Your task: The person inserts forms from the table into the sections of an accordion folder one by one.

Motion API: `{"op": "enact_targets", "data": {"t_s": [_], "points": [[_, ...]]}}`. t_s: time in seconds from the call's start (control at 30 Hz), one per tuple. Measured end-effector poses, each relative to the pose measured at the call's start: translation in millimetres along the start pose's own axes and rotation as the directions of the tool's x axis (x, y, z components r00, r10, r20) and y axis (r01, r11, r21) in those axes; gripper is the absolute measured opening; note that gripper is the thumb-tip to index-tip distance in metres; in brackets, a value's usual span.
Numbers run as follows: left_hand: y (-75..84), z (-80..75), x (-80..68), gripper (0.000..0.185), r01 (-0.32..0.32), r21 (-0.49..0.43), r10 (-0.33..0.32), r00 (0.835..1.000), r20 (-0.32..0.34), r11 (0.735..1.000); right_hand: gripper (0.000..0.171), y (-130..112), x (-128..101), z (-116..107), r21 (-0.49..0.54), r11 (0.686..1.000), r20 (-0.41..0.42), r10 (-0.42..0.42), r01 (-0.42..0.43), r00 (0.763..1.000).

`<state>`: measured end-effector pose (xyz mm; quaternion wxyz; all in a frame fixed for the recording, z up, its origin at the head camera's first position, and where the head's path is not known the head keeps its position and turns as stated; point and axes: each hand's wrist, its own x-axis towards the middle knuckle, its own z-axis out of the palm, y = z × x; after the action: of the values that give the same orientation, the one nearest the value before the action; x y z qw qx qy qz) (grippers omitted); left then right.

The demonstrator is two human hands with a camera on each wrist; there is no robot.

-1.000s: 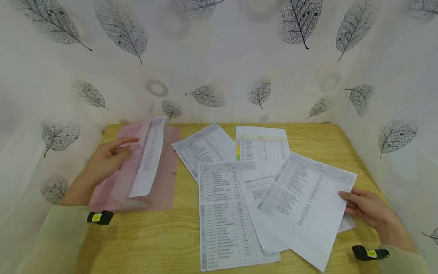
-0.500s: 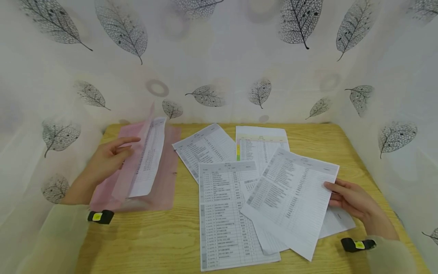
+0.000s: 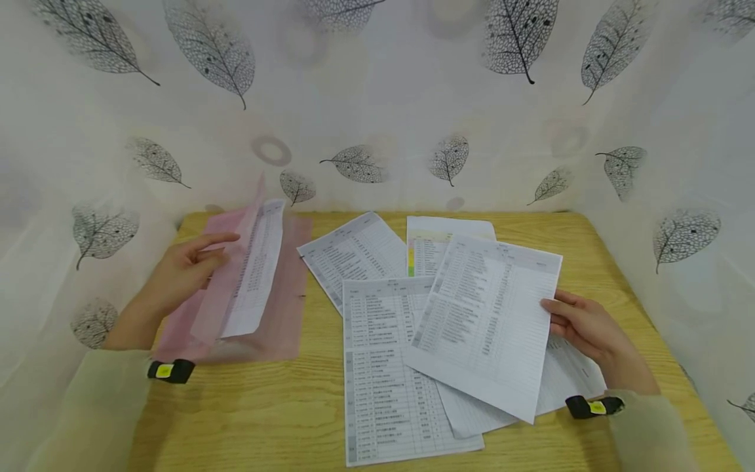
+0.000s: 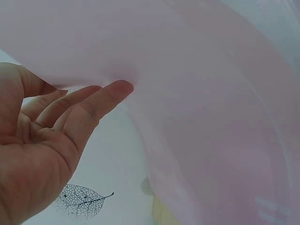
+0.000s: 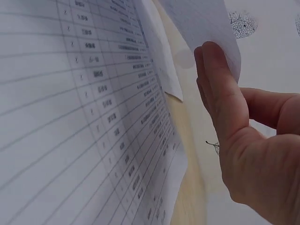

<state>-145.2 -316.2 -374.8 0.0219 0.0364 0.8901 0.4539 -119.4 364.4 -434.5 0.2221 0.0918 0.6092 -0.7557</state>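
Observation:
On the left, a translucent pink folder [image 3: 289, 295] lies with its cover lifted. My left hand [image 3: 183, 272] holds up that cover, index finger laid along the pink film [image 4: 197, 117] in the left wrist view. A printed sheet [image 3: 256, 278] leans inside the folder, behind the cover. My right hand [image 3: 590, 328] pinches the right edge of another printed sheet of paper [image 3: 489, 328], thumb on top, holding it tilted above the other papers. The right wrist view shows this hand [image 5: 239, 112] with a white paper corner [image 5: 206, 23] between thumb and fingers.
Several printed sheets spread over the wooden table [image 3: 248, 419]: a tilted one [image 3: 360, 252], one with coloured marks [image 3: 421, 255], a long table sheet [image 3: 383, 406] in front, and one partly covered [image 3: 569, 377]. A leaf-patterned white curtain [image 3: 377, 98] surrounds the table.
My right hand has carried its sheet left and away from me, now overlapping the colour-marked page and baring more of the sheet beneath. The left hand and folder stay nearly still.

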Motion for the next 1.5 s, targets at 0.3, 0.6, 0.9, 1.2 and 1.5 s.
{"op": "enact_targets", "data": {"t_s": [0.3,0.6,0.9,1.2,1.5], "points": [[3.4,-1.7,-2.7,0.042,0.000,0.007,0.000,1.000,-0.002,1.000,0.020,-9.3,19.4,32.6,-0.020,1.000,-0.050,0.013,-0.014,0.999],[0.5,-0.1,-1.1,0.042,0.002,-0.019,-0.002,1.000,-0.001,1.000,0.061,-16.8,49.8,78.1,-0.045,0.999,-0.034,-0.011,0.010,0.999],[-1.1,2.2,-0.2,0.042,0.011,-0.027,-0.011,1.000,-0.002,1.000,0.058,-18.1,86.1,129.0,-0.059,0.998,-0.007,-0.039,0.039,0.999],[1.2,3.7,0.3,0.043,0.025,-0.023,-0.025,1.000,0.001,0.999,0.054,-19.2,114.5,171.3,-0.010,0.999,0.009,-0.048,0.048,0.999],[2.8,3.9,-1.6,0.042,0.024,-0.032,-0.024,1.000,0.005,0.999,0.052,-21.8,128.3,197.8,-0.012,0.999,-0.007,-0.046,0.046,0.999]]}}
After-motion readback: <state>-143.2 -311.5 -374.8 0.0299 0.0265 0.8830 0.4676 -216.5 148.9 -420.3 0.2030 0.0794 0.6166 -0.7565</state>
